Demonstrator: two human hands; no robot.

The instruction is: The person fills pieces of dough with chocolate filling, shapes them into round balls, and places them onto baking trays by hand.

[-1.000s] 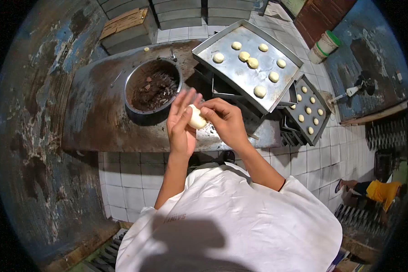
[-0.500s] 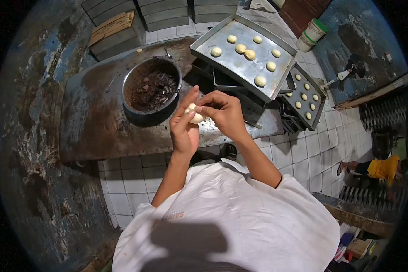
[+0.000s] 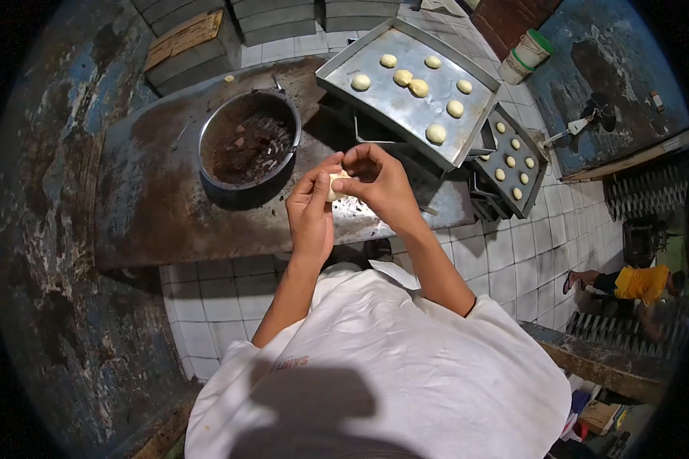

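A pale dough ball is held between my two hands above the front edge of the table. My left hand cups it from the left, thumb along its side. From the right, the thumb and fingers of my right hand pinch it. Fingers cover much of the dough. To the left stands a round metal pot with a dark brown, crumbly filling in it. Beyond my right hand, a metal baking tray carries several dough balls, two of them touching.
The worn table reaches leftward. A lower tray with several dough balls stands at the right, over stacked trays. A green-lidded bucket and a fan are further back. A person in a yellow shirt is at the far right.
The fingers of both hands have closed more around the dough ball, which now shows less. My right thumb presses on it. The view has shifted slightly.
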